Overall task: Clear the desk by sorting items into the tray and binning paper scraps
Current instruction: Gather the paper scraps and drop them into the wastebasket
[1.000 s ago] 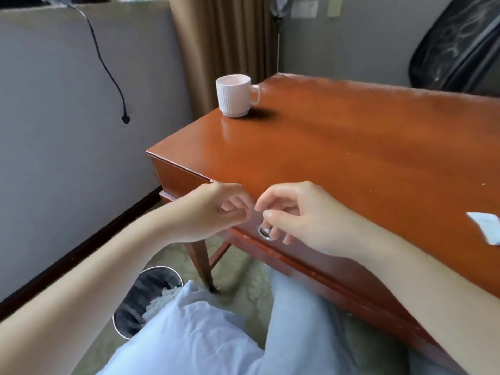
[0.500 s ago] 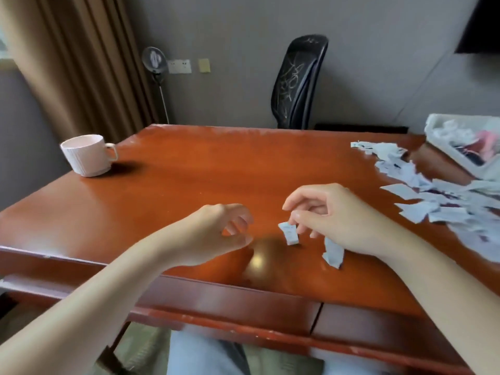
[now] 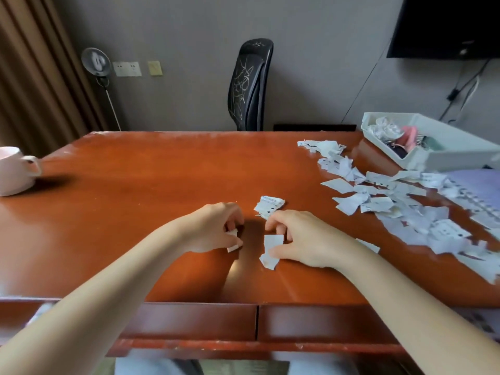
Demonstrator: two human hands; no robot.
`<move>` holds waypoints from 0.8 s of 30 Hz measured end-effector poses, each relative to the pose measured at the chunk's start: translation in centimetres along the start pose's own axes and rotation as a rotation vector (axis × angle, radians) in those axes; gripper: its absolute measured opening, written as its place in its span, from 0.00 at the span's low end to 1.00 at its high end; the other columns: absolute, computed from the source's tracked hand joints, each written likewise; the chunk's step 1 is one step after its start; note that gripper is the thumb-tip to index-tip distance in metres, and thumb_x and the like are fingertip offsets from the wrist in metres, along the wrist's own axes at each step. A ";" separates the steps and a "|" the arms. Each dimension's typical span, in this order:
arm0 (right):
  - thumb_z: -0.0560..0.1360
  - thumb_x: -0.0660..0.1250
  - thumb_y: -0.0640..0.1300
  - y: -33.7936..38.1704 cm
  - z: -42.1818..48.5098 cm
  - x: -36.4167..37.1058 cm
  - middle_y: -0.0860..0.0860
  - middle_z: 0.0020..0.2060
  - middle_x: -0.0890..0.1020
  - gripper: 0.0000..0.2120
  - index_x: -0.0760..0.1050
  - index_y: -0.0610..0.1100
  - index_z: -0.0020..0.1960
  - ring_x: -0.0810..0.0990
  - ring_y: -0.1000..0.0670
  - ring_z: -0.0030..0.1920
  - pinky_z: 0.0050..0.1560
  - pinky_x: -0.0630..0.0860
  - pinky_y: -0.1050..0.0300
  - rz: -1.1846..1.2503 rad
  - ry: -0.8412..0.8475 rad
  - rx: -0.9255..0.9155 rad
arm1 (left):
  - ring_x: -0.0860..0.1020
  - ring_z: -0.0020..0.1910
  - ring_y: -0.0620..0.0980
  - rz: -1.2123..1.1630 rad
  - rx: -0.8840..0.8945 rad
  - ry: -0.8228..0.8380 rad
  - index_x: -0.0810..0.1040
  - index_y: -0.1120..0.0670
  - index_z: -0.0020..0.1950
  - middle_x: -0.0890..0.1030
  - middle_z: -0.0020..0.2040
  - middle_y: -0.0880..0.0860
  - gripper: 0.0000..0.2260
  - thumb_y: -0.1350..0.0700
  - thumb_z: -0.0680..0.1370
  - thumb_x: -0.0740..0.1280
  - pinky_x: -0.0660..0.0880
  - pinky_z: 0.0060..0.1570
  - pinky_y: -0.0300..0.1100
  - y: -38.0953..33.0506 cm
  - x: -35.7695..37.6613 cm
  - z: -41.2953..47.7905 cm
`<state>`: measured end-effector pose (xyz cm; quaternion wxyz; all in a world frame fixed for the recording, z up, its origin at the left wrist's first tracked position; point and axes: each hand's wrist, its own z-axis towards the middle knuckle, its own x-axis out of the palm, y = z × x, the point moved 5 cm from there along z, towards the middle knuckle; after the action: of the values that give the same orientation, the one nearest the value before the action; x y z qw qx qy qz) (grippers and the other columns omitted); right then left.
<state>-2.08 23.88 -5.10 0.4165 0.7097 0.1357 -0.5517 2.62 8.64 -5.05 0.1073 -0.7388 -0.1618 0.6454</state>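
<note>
The right hand (image 3: 305, 239) is pinching a torn scrap (image 3: 272, 243) between thumb and curled fingers, low over the desk (image 3: 162, 185) near the middle of its front edge. Just beside it, the left hand (image 3: 216, 228) is curling round a smaller scrap (image 3: 232, 240), with white edges showing under the fingers.

Both pieces are looking feather-light, thin and limp. Loose ones are probably lying flat on the polished wood, so a fingertip is likely needing to slide or lift an edge before a pinch takes. Gathering several into a loose fist is probably going to work better than taking singles, and a quick swing is risking scattering them.

A punched scrap (image 3: 268, 205) is lying just beyond the hands. The main pile (image 3: 392, 209) is spreading along the right edge, from the tray (image 3: 446, 155) at the far right corner toward the front, partly over a notebook (image 3: 481, 185). A mug (image 3: 13, 171) is standing at the left edge.
</note>
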 end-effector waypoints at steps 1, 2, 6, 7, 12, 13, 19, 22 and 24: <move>0.73 0.69 0.48 -0.1 0.1 0.1 0.58 0.45 0.74 0.13 0.73 0.54 0.56 0.72 0.57 0.42 0.43 0.70 0.63 0.026 -0.015 -0.011 | 0.73 0.40 0.43 -0.003 -0.001 0.007 0.75 0.52 0.54 0.76 0.41 0.44 0.11 0.55 0.74 0.69 0.68 0.36 0.29 0.1 0.1 0.1; 0.73 0.68 0.47 -0.2 0.2 0.2 0.58 0.42 0.75 0.09 0.74 0.54 0.52 0.72 0.58 0.39 0.40 0.69 0.64 0.049 -0.029 -0.023 | 0.73 0.37 0.41 0.005 -0.001 0.015 0.75 0.51 0.51 0.77 0.38 0.44 0.08 0.55 0.74 0.69 0.67 0.32 0.28 0.1 0.1 0.1; 0.74 0.67 0.44 -0.9 -0.2 -0.3 0.57 0.37 0.76 0.03 0.75 0.52 0.43 0.73 0.57 0.36 0.36 0.70 0.64 0.080 -0.069 -0.048 | 0.74 0.35 0.45 0.031 -0.005 0.073 0.78 0.48 0.36 0.82 0.38 0.47 0.05 0.53 0.73 0.69 0.69 0.34 0.36 0.1 -0.3 0.3; 0.74 0.66 0.44 -1.2 -0.4 -0.8 0.57 0.37 0.76 0.03 0.76 0.51 0.42 0.73 0.57 0.36 0.37 0.72 0.62 0.086 -0.083 -0.048 | 0.75 0.36 0.47 0.031 -0.011 0.084 0.77 0.47 0.34 0.82 0.38 0.48 0.07 0.52 0.72 0.70 0.70 0.36 0.40 0.2 -0.6 0.5; 0.74 0.67 0.44 -3.6 -3.2 -4.5 0.52 0.39 0.80 0.05 0.78 0.49 0.40 0.77 0.54 0.39 0.45 0.76 0.53 0.114 -0.044 -0.011 | 0.75 0.37 0.46 -0.108 0.060 0.006 0.76 0.44 0.35 0.80 0.38 0.48 0.08 0.51 0.73 0.71 0.69 0.39 0.39 -1.6 -2.0 2.8; 0.74 0.67 0.44 -4.3 -4.0 -5.1 0.53 0.40 0.80 0.05 0.78 0.49 0.40 0.77 0.55 0.41 0.46 0.76 0.55 0.079 0.002 0.010 | 0.76 0.38 0.45 -0.122 0.084 0.003 0.75 0.44 0.35 0.80 0.39 0.47 0.08 0.51 0.73 0.71 0.69 0.38 0.38 -2.2 -2.1 3.3; 0.72 0.67 0.47 -8.3 -7.2 -6.1 0.62 0.50 0.72 0.06 0.73 0.56 0.38 0.72 0.60 0.52 0.60 0.72 0.54 -0.095 0.130 0.151 | 0.77 0.55 0.49 0.000 0.134 0.024 0.78 0.52 0.52 0.79 0.55 0.49 0.11 0.51 0.72 0.72 0.72 0.51 0.41 -3.8 -0.5 7.5; 0.72 0.66 0.44 -8.5 -7.3 -5.3 0.61 0.53 0.70 0.09 0.69 0.55 0.39 0.70 0.57 0.56 0.62 0.70 0.55 -0.148 0.112 0.150 | 0.76 0.56 0.48 0.079 0.117 0.024 0.75 0.46 0.55 0.77 0.56 0.46 0.20 0.43 0.67 0.74 0.74 0.55 0.44 -2.8 0.5 10.3; 0.73 0.66 0.43 -8.5 -7.2 -4.9 0.60 0.51 0.68 0.09 0.69 0.56 0.42 0.70 0.56 0.56 0.61 0.71 0.54 -0.149 0.104 0.148 | 0.78 0.53 0.43 0.122 0.091 0.027 0.72 0.40 0.54 0.77 0.54 0.40 0.26 0.33 0.61 0.73 0.77 0.52 0.45 -1.1 1.6 12.8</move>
<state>-4.59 35.76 -4.11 0.3132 0.7541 0.1683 -0.5521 -9.91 9.58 -7.92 0.1033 -0.7501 -0.0854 0.6475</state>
